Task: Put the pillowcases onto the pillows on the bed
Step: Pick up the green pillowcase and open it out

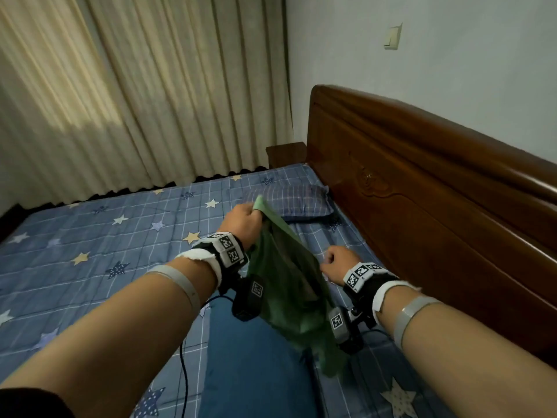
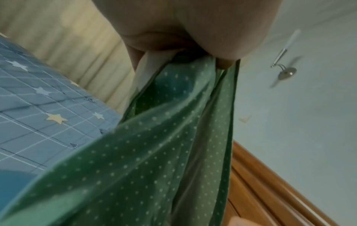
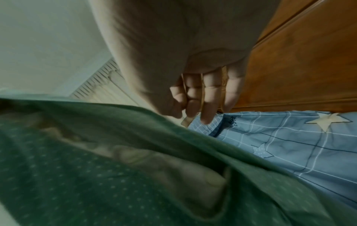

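My left hand (image 1: 252, 213) is raised over the bed and grips one corner of a green dotted pillowcase (image 1: 286, 282). The cloth hangs slack down from it over a plain blue pillow (image 1: 250, 366) at the near edge. In the left wrist view the fingers (image 2: 139, 59) bunch the pillowcase (image 2: 154, 145) at its top. My right hand (image 1: 330, 262) hovers lower, just right of the hanging cloth. Its fingers (image 3: 209, 107) are loosely curled and hold nothing, right above the pillowcase (image 3: 115, 160). A second pillow (image 1: 294, 203) in blue plaid lies by the headboard.
The bed has a blue star-and-grid sheet (image 1: 90, 242). A dark wooden headboard (image 1: 422, 206) runs along the right, with a nightstand (image 1: 286, 153) at its far end. Beige curtains (image 1: 135, 101) hang behind the bed. A black cable (image 1: 183, 372) trails under my left forearm.
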